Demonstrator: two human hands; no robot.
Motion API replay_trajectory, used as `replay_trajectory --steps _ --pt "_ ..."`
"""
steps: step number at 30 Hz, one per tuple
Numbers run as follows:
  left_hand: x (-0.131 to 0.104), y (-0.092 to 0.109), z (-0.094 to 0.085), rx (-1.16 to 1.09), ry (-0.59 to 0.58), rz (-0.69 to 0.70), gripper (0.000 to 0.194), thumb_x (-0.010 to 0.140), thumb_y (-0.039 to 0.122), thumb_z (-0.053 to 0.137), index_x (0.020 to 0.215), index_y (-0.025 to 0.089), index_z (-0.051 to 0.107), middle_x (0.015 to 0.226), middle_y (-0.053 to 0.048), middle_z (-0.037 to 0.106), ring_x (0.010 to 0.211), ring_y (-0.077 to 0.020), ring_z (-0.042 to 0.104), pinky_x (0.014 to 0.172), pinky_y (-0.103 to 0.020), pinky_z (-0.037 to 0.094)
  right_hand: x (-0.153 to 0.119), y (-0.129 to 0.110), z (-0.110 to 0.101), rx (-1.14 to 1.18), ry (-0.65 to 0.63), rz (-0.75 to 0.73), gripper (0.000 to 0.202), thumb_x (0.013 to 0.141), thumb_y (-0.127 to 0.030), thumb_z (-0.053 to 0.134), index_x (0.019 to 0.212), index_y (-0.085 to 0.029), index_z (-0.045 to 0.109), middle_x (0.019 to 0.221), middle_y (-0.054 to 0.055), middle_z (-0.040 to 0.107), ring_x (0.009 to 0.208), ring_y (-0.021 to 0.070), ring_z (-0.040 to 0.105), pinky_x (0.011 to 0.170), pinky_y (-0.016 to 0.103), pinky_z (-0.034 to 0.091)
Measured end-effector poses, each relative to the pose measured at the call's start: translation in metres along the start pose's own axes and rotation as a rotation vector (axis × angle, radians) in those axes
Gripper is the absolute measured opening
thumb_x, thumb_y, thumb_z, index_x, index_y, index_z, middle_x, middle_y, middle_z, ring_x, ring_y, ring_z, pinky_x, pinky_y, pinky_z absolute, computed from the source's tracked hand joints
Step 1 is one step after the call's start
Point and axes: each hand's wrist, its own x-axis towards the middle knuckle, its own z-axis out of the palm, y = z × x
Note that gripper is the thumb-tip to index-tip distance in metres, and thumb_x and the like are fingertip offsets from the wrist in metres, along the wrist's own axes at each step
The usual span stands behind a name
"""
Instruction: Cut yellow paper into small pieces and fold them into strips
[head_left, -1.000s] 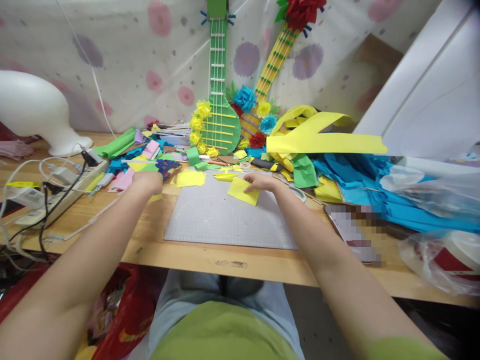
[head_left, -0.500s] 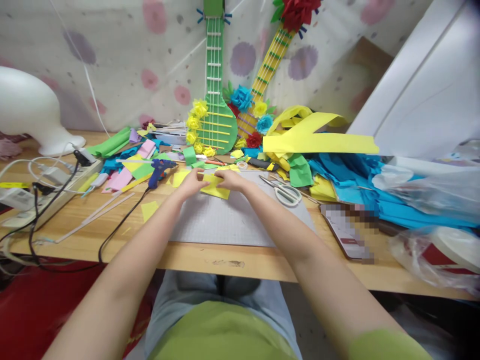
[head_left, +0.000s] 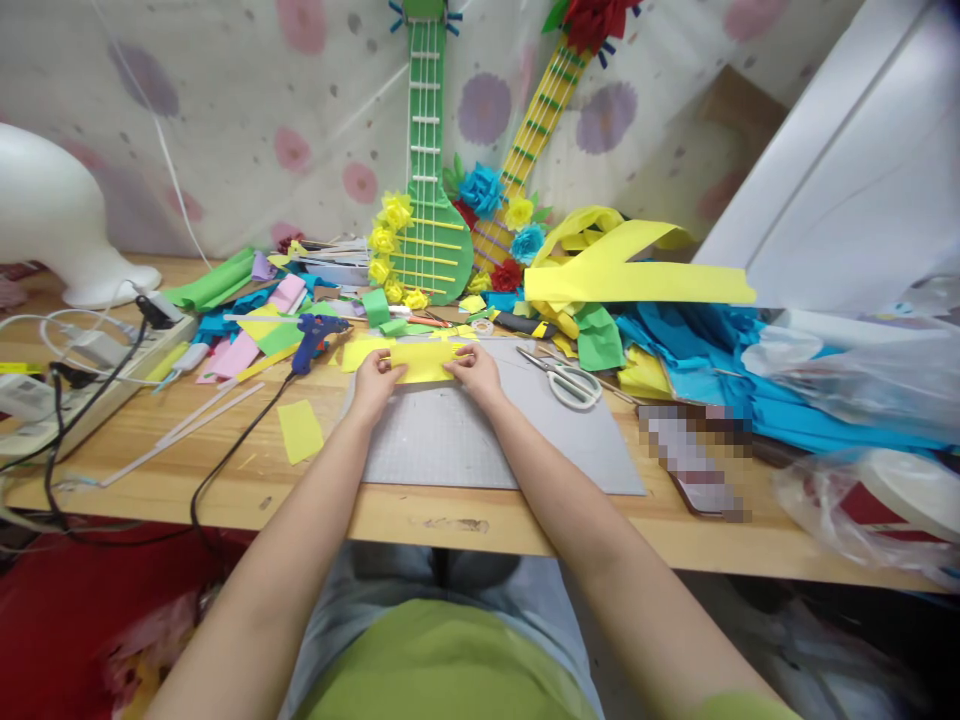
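Where the two bare arms come together over the wooden table (head_left: 247, 490), the left hand (head_left: 373, 382) pinches one end of a small yellow sheet (head_left: 421, 362) between thumb and fingers, and the right hand (head_left: 478, 373) grips the other end in the same way. The sheet spans the space between them at the far part of a grey mat (head_left: 480, 445); I cannot tell whether its lower edge touches the mat. Just behind the left hand lies another yellow piece (head_left: 361, 353), and a loose yellow rectangle (head_left: 301, 432) rests on the wood left of the mat. A blue glue gun (head_left: 315, 342) sits near that. White-handled scissors (head_left: 574, 388) lie at the mat's right edge. At the back, a green guitar (head_left: 435, 255) stands beside a tilted yellow guitar (head_left: 543, 110).
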Motion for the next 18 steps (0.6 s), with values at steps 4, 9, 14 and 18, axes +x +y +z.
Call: replay_trajectory --steps 4,9,14,18 --pt "-0.003 0.002 -0.001 -0.039 0.021 -0.022 0.034 0.056 0.017 0.066 0.087 0.015 0.051 0.064 0.004 0.057 0.061 -0.0108 0.058 0.060 -0.026 0.050 -0.001 0.002 0.001 0.031 -0.001 -0.024 0.030 0.059 -0.030 0.066 0.081 -0.021 0.048 0.066 -0.006 0.060 0.065 0.0111 0.057 0.069 0.027 0.046" --pt "-0.002 0.001 -0.002 -0.096 0.127 -0.018 0.014 0.068 0.020 0.058 0.080 0.014 0.053 0.061 0.004 0.052 0.058 -0.0089 0.053 0.065 -0.030 0.054 0.001 0.006 0.001 0.028 -0.019 -0.038 0.029 0.059 -0.030 0.065 0.082 -0.021 0.050 0.069 -0.005 0.062 0.066 0.0117 0.059 0.070 0.029 0.047" --pt "-0.001 -0.001 -0.002 -0.083 0.181 -0.048 0.010 0.071 0.014 0.053 0.081 0.014 0.055 0.054 0.007 0.047 0.051 -0.0070 0.051 0.066 -0.029 0.054 0.002 0.010 0.000 0.046 -0.032 -0.067 0.023 0.061 -0.028 0.063 0.081 -0.021 0.053 0.072 -0.004 0.064 0.070 0.0126 0.061 0.072 0.029 0.048" --pt "-0.001 0.000 -0.002 -0.103 0.182 -0.063 0.014 0.074 0.013 0.050 0.086 0.013 0.056 0.063 0.002 0.059 0.055 -0.0090 0.058 0.068 -0.031 0.054 0.001 0.010 -0.002 0.064 -0.017 -0.105 0.022 0.062 -0.030 0.063 0.081 -0.021 0.057 0.074 -0.002 0.065 0.073 0.0134 0.061 0.073 0.028 0.048"
